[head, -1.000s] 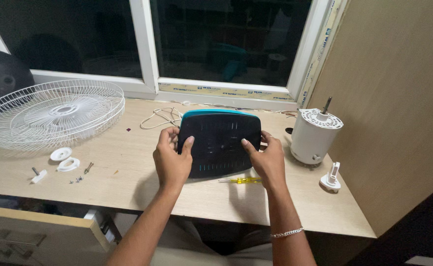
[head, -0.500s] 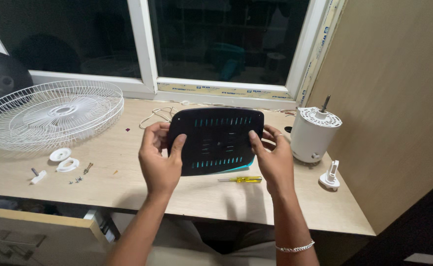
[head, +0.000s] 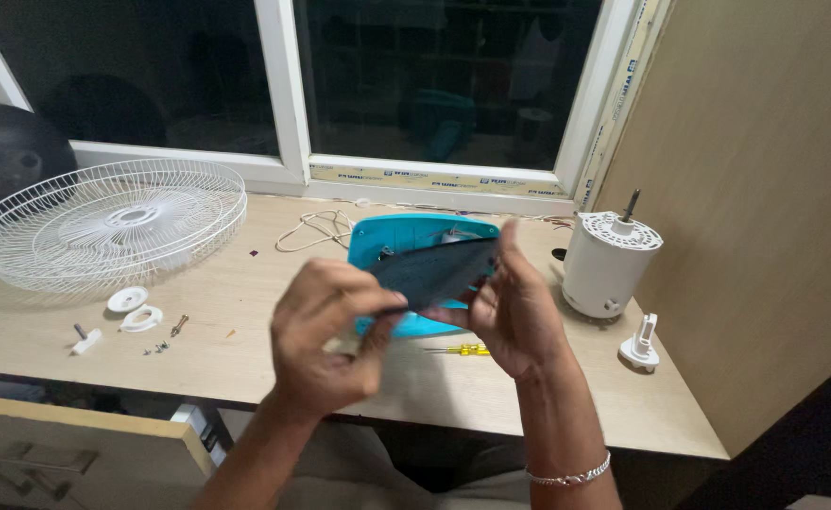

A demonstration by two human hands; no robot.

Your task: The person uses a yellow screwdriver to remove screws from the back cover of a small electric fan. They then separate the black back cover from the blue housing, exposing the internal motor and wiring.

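Both hands' grip (head: pixel 413 312) clasps tilted dark panel (head: pixel 431 270).

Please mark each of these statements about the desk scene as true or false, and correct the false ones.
1. Both hands hold a dark slotted panel. True: the left hand and the right hand grip the dark slotted panel above the table.
2. The wire fan guard lies on the right of the table. False: the white wire fan guard lies on the left.
3. A yellow screwdriver lies on the table. True: the yellow screwdriver lies under the hands.
4. The white motor housing is in the left hand. False: the white motor housing stands on the table at the right, untouched.
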